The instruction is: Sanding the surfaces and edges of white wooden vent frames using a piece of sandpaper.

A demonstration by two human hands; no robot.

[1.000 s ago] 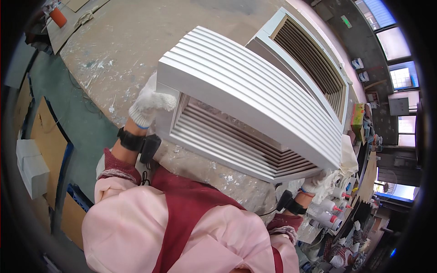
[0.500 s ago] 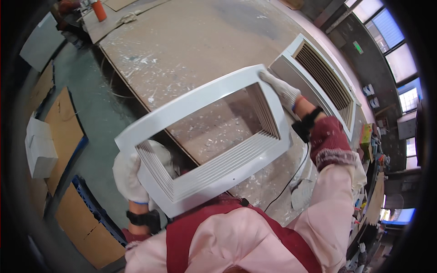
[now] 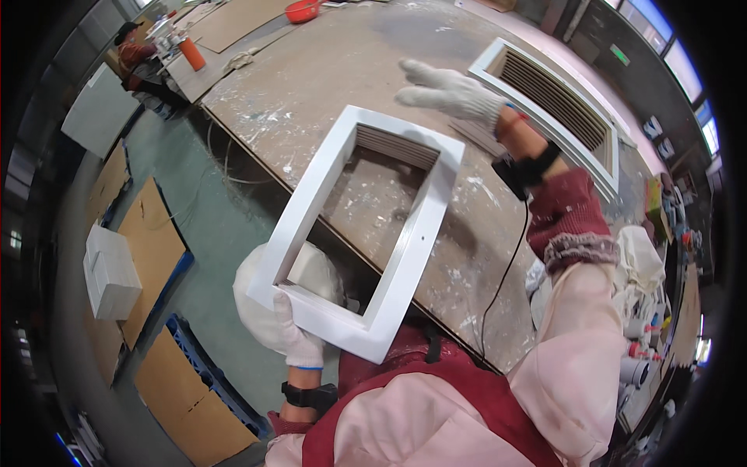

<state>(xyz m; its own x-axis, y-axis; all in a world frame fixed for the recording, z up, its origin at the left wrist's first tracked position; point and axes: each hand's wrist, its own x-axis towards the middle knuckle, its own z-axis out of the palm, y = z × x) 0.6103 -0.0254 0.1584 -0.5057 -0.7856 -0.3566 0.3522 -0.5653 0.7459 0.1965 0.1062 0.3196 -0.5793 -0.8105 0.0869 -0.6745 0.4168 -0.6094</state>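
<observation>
A white rectangular louvred frame (image 3: 424, 241) is tilted in front of me, over the table's near-left edge. My left hand (image 3: 299, 331), in a white knit glove, grips its lower left corner with the thumb on the front. Behind that corner bulges a rounded white mass (image 3: 249, 300); whether it is glove or wadded cloth I cannot make out. My right hand (image 3: 455, 92), gloved too, hangs over the table beyond the frame with its fingers apart, holding nothing. Whether the frame touches the table I cannot tell.
A second louvred frame (image 3: 552, 101) lies at the far right of the paint-spotted table (image 3: 311, 93). An orange cylinder (image 3: 191, 54) and a red basin (image 3: 302, 11) stand farther back, near another person (image 3: 136, 58). Cardboard sheets (image 3: 191, 405) and a white box (image 3: 113, 272) are at left.
My right hand has let go of the frame's upper right corner and moved left and up, its fingers spreading. The frame has turned more upright in my left hand.
</observation>
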